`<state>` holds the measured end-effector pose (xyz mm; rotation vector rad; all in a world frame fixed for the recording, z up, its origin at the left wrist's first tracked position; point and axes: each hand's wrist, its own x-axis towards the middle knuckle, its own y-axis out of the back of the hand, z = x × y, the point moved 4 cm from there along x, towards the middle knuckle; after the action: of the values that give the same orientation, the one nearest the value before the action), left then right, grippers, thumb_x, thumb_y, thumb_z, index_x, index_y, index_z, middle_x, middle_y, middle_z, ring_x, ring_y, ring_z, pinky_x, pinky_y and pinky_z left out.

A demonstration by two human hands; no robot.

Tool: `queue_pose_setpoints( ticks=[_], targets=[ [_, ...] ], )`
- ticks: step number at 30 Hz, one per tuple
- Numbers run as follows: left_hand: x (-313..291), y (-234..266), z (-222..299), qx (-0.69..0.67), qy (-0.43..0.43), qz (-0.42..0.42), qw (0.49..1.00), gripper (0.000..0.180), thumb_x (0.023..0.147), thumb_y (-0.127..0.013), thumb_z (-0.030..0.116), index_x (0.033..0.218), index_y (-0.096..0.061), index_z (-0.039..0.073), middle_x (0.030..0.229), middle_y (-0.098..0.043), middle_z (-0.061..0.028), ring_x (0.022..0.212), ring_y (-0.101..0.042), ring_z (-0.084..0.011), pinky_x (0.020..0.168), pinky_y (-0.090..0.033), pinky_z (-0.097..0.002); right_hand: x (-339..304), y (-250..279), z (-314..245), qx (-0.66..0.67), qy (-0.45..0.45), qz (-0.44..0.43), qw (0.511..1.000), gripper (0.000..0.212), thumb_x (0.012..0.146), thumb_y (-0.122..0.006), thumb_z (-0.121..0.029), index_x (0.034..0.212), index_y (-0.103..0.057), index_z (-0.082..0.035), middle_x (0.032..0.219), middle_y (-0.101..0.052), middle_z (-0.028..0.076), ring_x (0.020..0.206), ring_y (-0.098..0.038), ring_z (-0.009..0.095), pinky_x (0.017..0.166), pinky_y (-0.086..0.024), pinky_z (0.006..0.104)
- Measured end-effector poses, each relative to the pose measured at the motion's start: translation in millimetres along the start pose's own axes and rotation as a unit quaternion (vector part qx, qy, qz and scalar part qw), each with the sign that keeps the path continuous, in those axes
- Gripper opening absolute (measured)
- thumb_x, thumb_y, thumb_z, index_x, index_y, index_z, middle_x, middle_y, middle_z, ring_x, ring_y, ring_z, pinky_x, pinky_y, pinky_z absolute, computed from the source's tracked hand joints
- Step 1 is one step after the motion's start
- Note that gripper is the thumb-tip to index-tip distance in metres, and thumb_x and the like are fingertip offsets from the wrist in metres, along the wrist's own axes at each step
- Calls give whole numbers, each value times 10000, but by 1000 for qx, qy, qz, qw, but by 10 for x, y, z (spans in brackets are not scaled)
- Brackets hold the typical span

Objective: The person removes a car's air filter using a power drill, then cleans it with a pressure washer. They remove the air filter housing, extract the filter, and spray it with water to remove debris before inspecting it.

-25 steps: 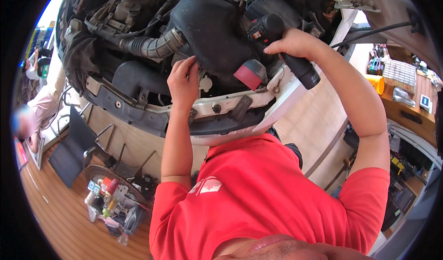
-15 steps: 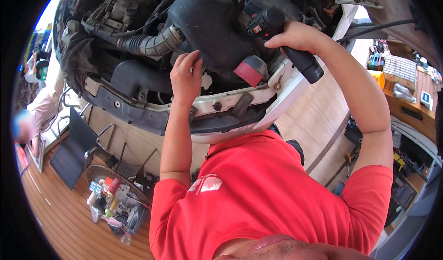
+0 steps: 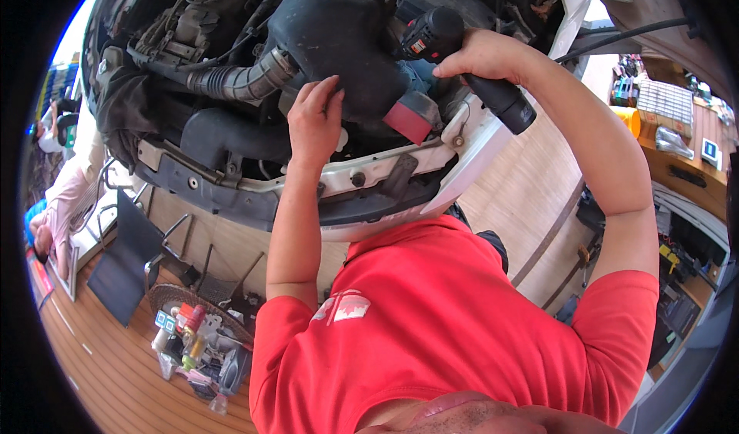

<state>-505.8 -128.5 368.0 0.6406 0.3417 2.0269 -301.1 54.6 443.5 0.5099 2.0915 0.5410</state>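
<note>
The left forearm (image 3: 294, 218) extends straight forward. The left wrist (image 3: 306, 160) is near straight; the left hand (image 3: 314, 122) is raised, fingers bent together, thumb (image 3: 336, 107) close to the index finger. Fingertip contact cannot be determined. The right elbow (image 3: 631, 212) is bent and set outward; the right forearm (image 3: 589, 126) angles forward and inward. The right hand (image 3: 491, 53) is curled in a grip, thumb side facing left. The hands are well apart.
</note>
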Motion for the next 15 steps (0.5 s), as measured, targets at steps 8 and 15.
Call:
queue_pose_setpoints(
  ticks=[8, 15],
  targets=[
    [312, -116, 217, 51, -77, -36, 995, 281, 824, -663, 43, 1105, -648, 35, 971, -638, -139, 855, -643, -322, 739, -522, -375, -35, 20, -27, 14, -11, -4, 1000, 558, 684, -801, -355, 1091, -689, 10, 998, -693, 160, 861, -651, 245, 791, -522, 362],
    [1041, -802, 254, 171, -136, -271, 937, 278, 818, -594, 15, 1082, -668, 59, 1079, -647, -167, 986, -622, -372, 840, -509, -425, -40, -18, -7, 54, 40, 8, 998, 485, 700, -792, -303, 1072, -698, -8, 953, -706, 127, 839, -644, 232, 800, -513, 351]
  ],
)
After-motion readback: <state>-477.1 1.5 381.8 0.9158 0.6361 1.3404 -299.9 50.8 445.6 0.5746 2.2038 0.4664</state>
